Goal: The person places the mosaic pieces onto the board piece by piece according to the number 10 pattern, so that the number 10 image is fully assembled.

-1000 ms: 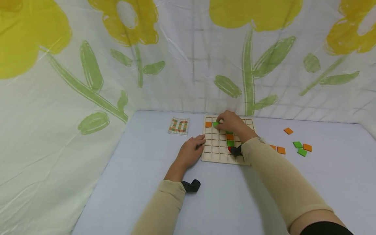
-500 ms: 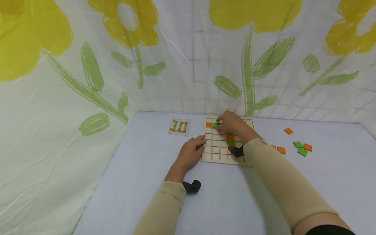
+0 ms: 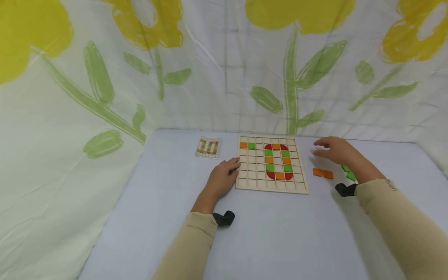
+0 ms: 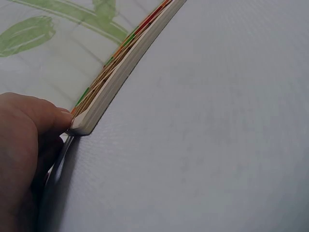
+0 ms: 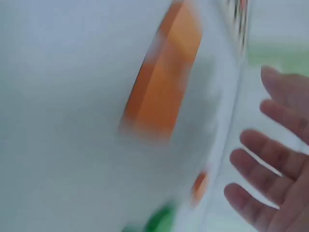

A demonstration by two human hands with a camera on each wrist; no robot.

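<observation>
A square wooden grid board (image 3: 252,178) lies on the table, with an oval ring of red, green and orange tiles (image 3: 280,176) set in its cells. Upper left on it, an orange tile (image 3: 243,145) sits beside a green tile (image 3: 251,145). My left hand (image 3: 221,178) rests with loose fingers at the board's left edge; in the left wrist view a fingertip (image 4: 63,118) touches its corner. To the right of the board, my right hand (image 3: 336,151) hovers over the table with spread fingers (image 5: 256,166), holding nothing. Two orange tiles (image 3: 322,173) lie just below it.
A small pattern card (image 3: 208,147) with a coloured grid lies left of the board. Green tiles (image 3: 350,176) show partly behind the right wrist. In the right wrist view another orange tile (image 5: 199,186) is blurred. A flowered curtain (image 3: 210,89) hangs behind the table.
My right hand has left the green tile at the board's upper left and moved right, off the board, uncovering the tile ring. The left hand stays at the edge. The head view shifts slightly.
</observation>
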